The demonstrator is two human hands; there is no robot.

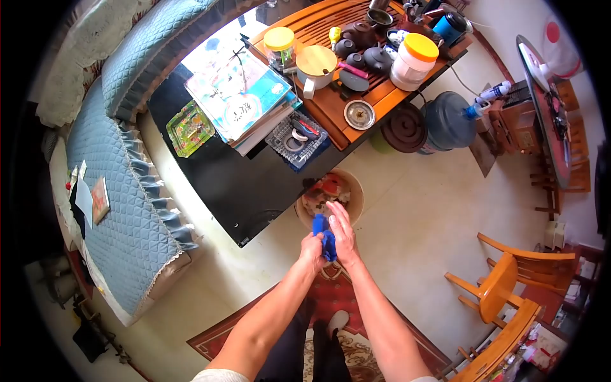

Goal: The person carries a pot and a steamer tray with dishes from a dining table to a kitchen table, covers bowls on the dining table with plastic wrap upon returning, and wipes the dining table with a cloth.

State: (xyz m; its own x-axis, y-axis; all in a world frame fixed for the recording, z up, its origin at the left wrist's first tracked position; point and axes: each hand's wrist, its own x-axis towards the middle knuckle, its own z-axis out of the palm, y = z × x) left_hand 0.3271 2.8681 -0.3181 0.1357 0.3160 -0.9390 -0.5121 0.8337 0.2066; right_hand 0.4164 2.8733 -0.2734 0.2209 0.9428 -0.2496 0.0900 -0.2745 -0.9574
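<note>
A crumpled blue cloth (328, 246) is bunched between my two hands. My left hand (312, 248) is closed on it, with part of the cloth sticking up above the thumb. Stretched out and pointing forward, the fingers of my right hand (342, 234) lie along the cloth's right side, and the palm faces it. Just beyond my fingertips, a round waste bin (358, 191) stands on the floor with red and pale rubbish inside. The black tabletop (235, 204) lies ahead and to the left of my hands.
Papers and books (238, 102), a glass ashtray (283, 149) and a green tray (189, 129) lie on the table. Behind stands a wooden tea tray (305, 19) with teapots and jars. A water bottle (450, 121), a wooden chair (499, 286) and a blue-covered sofa (121, 191) surround the floor.
</note>
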